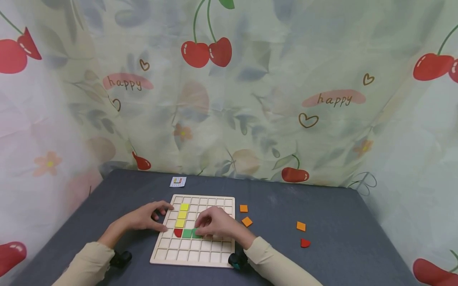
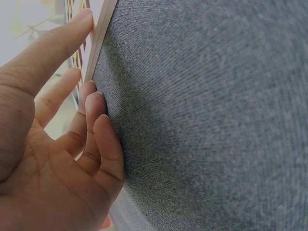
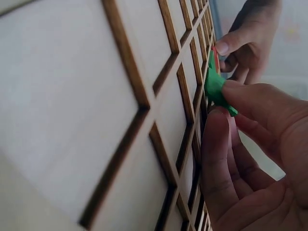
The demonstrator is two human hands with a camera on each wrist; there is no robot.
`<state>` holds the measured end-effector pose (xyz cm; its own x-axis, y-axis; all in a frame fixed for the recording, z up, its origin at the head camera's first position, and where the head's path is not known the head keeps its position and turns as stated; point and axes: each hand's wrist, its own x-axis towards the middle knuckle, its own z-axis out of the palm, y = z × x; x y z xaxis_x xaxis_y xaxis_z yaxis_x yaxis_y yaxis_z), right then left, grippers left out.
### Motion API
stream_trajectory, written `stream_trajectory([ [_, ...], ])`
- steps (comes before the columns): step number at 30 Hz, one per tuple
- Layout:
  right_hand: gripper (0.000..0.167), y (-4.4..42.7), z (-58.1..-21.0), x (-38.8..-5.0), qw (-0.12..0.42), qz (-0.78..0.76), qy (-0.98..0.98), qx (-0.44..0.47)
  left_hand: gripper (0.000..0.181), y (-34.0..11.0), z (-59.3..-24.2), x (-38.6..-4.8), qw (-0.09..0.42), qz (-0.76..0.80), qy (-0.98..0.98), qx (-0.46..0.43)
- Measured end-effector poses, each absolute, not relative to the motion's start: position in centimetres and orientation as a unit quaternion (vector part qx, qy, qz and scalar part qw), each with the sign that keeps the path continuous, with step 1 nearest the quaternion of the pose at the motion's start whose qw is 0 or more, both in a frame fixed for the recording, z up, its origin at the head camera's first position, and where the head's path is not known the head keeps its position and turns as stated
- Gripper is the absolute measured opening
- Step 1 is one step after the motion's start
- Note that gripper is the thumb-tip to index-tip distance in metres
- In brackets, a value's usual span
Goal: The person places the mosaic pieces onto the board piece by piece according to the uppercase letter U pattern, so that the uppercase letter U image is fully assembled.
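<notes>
A wooden grid board (image 1: 171, 254) lies on the dark table. Three yellow square tiles (image 1: 181, 215) stand in a column on it, above a red rounded piece (image 1: 178, 233). Right of the red piece sits one green square tile (image 1: 187, 233). Beside that, my right hand (image 1: 219, 223) pinches another green square tile (image 3: 216, 89) between thumb and fingers; in the right wrist view it is tilted against the grid. My left hand (image 1: 144, 216) rests at the board's left edge, fingers loosely bent, thumb and fingertips at the rim, holding nothing.
Two orange square tiles (image 1: 247, 221) lie just right of the board. Farther right are another orange tile (image 1: 301, 226) and a red rounded piece (image 1: 305, 243). A small printed card (image 1: 177, 182) lies behind the board, near the patterned cloth (image 1: 247, 131).
</notes>
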<state>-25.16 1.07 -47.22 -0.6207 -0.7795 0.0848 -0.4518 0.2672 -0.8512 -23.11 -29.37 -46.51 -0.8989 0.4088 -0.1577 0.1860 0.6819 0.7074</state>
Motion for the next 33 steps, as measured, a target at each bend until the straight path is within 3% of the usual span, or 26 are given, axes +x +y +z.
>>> stream_trajectory([
  [33, 0.006, 0.59, -47.62, -24.90, 0.152, -0.413, 0.809, -0.390, 0.063, -29.58, -46.60, -23.14, 0.153, 0.368, 0.903, 0.163],
])
